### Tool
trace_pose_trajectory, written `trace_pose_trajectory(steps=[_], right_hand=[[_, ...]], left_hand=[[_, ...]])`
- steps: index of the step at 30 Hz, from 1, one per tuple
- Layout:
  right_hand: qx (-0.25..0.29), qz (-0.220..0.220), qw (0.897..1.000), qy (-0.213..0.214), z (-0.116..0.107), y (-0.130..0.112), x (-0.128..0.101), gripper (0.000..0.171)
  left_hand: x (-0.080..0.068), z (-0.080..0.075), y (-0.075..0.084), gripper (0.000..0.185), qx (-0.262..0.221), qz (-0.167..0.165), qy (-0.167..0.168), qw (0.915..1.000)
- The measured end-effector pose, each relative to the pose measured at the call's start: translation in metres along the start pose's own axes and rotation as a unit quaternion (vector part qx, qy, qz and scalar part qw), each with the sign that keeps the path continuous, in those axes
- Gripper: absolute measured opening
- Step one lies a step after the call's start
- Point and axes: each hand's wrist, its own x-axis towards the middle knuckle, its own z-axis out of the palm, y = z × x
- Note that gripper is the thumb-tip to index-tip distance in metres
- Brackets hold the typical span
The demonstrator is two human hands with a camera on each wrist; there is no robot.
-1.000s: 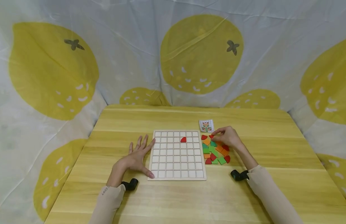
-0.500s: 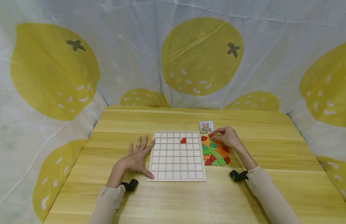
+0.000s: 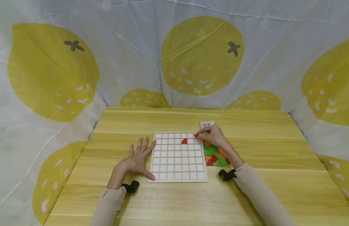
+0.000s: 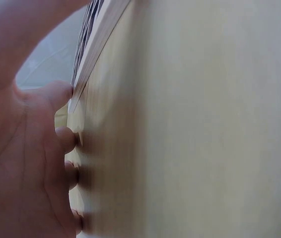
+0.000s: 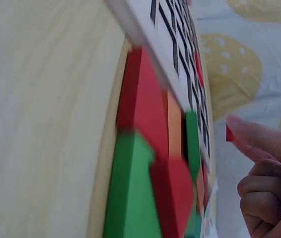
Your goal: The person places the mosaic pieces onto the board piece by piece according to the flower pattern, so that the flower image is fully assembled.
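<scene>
Item 1: white wooden grid board [image 3: 178, 157], square cells, lying flat on the pale wooden table [image 3: 248, 194]; taken as the landmark for all entries below.

Item 2: small red wooden piece [image 3: 195, 135], pinched at the fingertips of the right hand [image 3: 213, 135]. It sits at the very tip of the grip, thumb and forefinger pressed together on it, the remaining fingers curled behind. It is held over the board's far right corner, just above the top row (whether it touches a cell cannot be told). The right wrist view shows the same red piece [image 5: 229, 134] at the fingertip, clear of the board's edge.

Item 3: red quarter-round piece [image 3: 185, 141], already seated in a cell in the second row of the board, near and to the left of the held piece.

Item 4: heap of red, green and orange wooden pieces [image 3: 215, 155], lying on the table just beside the board's right edge, under the right wrist.

Item 5: small printed pattern card [image 3: 206, 124], beyond the board's far right corner, partly hidden by the right hand.

Item 6: left hand [image 3: 139, 158], fingers spread flat on the table, fingertips touching the board's left edge; holds nothing.
</scene>
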Motion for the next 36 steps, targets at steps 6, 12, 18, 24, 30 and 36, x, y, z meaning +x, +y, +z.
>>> trace_pose_trajectory(steps=[6, 12, 18, 24, 30, 36], right_hand=[[-0.030, -0.027, 0.999, -0.023, 0.029, -0.019, 0.009, 0.015], [-0.046, -0.020, 0.998, -0.030, 0.053, -0.032, 0.017, 0.014], [-0.058, -0.012, 0.998, -0.027, 0.064, -0.035, 0.020, 0.014], [-0.064, -0.004, 0.998, -0.024, 0.068, -0.033, 0.021, 0.016], [-0.037, -0.019, 0.999, -0.020, 0.066, -0.031, 0.021, 0.016], [-0.010, -0.022, 0.999, -0.026, 0.065, -0.029, 0.022, 0.014]], left_hand=[[0.000, 0.001, -0.002, 0.149, 0.010, -0.005, 0.001, 0.9999], [0.001, 0.002, -0.002, 0.150, 0.008, -0.010, 0.002, 0.9999], [0.002, 0.002, 0.000, 0.150, 0.007, -0.011, 0.004, 0.9999], [0.002, 0.002, -0.001, 0.150, 0.006, -0.013, 0.004, 0.9999], [0.001, 0.001, -0.001, 0.150, 0.007, -0.013, 0.005, 0.9999], [0.002, 0.001, -0.003, 0.150, 0.007, -0.014, 0.006, 0.9999]])
